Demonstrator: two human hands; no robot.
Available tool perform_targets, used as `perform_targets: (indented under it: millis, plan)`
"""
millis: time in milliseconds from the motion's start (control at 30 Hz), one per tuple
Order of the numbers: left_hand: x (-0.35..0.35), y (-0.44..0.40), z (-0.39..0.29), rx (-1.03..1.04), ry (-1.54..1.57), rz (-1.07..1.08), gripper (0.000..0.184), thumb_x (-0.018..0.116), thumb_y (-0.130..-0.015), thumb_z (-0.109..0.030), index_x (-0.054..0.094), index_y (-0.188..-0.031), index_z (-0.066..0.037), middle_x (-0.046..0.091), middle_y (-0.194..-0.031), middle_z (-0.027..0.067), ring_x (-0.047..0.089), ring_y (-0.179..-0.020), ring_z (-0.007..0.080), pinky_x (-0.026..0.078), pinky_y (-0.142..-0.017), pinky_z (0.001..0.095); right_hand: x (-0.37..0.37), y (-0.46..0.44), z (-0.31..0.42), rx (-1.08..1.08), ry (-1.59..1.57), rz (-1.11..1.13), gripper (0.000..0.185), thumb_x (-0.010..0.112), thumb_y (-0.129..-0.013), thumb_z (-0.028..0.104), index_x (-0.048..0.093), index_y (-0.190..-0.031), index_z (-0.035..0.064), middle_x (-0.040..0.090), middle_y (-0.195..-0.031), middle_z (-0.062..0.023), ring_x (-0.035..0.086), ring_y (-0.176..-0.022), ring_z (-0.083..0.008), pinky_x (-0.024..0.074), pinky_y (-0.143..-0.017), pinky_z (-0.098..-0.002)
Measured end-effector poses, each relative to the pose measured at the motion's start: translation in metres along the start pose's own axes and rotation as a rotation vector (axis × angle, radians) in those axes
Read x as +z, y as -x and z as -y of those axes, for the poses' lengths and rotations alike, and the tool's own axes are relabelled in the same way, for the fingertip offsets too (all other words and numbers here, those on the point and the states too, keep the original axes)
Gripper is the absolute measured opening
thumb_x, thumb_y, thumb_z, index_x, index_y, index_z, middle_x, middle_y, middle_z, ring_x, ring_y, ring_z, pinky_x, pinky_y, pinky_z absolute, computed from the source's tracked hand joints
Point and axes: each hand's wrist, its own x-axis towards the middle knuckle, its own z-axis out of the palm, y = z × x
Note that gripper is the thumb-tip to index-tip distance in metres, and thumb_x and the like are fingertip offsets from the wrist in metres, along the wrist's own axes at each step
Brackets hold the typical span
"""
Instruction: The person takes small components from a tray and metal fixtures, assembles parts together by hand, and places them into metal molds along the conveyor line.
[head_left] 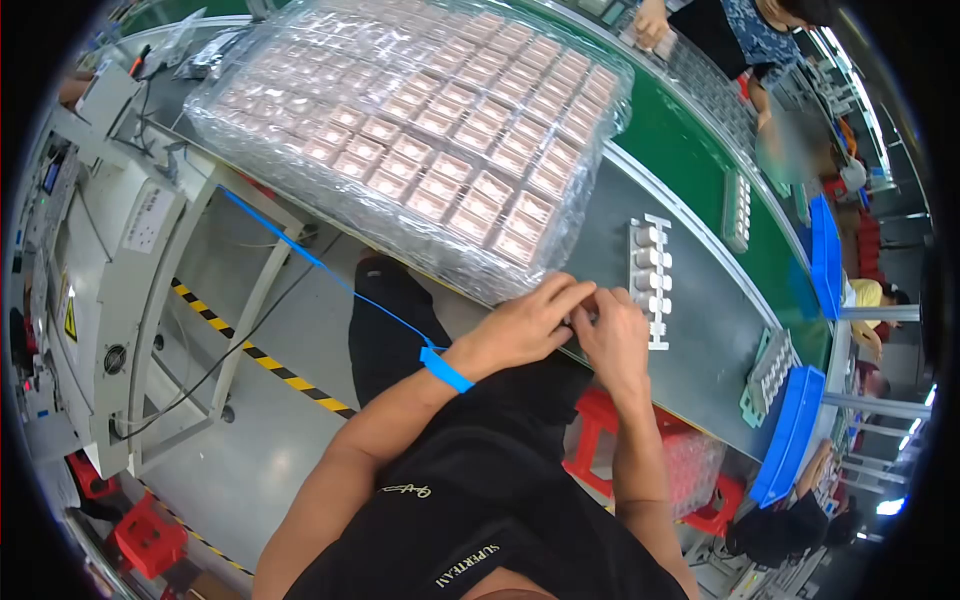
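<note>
My left hand (525, 322), with a blue wrist strap (446, 370) on its wrist, meets my right hand (617, 340) at the table's near edge. The fingers of both hands are closed and bent together; whatever is between them is hidden or too small to name. Just beyond my left hand lies a large plastic-wrapped tray (440, 140) with rows of small pinkish, square-walled parts. To the right of my right hand, a pale rack (657, 335) holds several upright whitish cylinders (648, 258) on the dark tabletop; neither hand touches it.
A green conveyor (690, 120) runs behind the table, carrying another rack (738, 210). Blue bins (790, 435) and a tilted green-edged rack (768, 375) stand at the right end. A co-worker's hand (653, 25) is across the line. A blue cord (320, 265) trails left from my strap.
</note>
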Motion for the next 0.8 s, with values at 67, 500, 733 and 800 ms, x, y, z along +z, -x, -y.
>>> perform_targets:
  millis: [67,500,733,800]
  plan:
    - [0.002,0.002,0.004,0.012,-0.007,-0.005,0.070,0.077,-0.076,-0.003,0.051,-0.141,-0.004,0.055,-0.128,0.0178,0.055,-0.118,0.0393,0.048,-0.100,0.0460,-0.002,-0.002,0.002,-0.008,0.014,0.023,0.015,0.071,-0.086,0.017,0.069,-0.088,0.0013,0.064,-0.086,-0.0186,0.066,-0.077,-0.0398,0.0533,-0.069,-0.0493]
    - [0.009,0.009,0.010,0.013,-0.038,-0.099,0.083,0.069,-0.089,-0.018,0.025,-0.159,-0.005,0.050,-0.143,0.0283,0.056,-0.124,0.0462,0.049,-0.103,0.0484,-0.077,-0.057,0.018,-0.045,-0.100,-0.115,0.013,0.071,-0.083,0.011,0.072,-0.084,-0.0017,0.065,-0.083,-0.0173,0.067,-0.074,-0.0317,0.0519,-0.068,-0.0402]
    - [0.013,0.010,0.011,0.072,-0.182,-0.148,0.077,0.066,-0.092,-0.021,0.027,-0.158,-0.008,0.055,-0.138,0.0281,0.059,-0.121,0.0453,0.050,-0.102,0.0493,-0.082,-0.175,0.144,-0.633,-0.170,-0.065,0.023,0.070,-0.087,0.021,0.072,-0.089,-0.0018,0.065,-0.087,-0.0148,0.062,-0.069,-0.0245,0.0494,-0.065,-0.0356]
    - [0.016,0.009,0.017,0.071,-0.142,-0.138,0.074,0.065,-0.094,-0.022,0.029,-0.157,-0.010,0.055,-0.137,0.0274,0.062,-0.115,0.0447,0.053,-0.097,0.0498,-0.060,-0.207,0.177,-0.720,-0.163,-0.034,0.027,0.069,-0.086,0.025,0.074,-0.089,-0.0012,0.067,-0.088,-0.0172,0.065,-0.073,-0.0295,0.0513,-0.068,-0.0384]
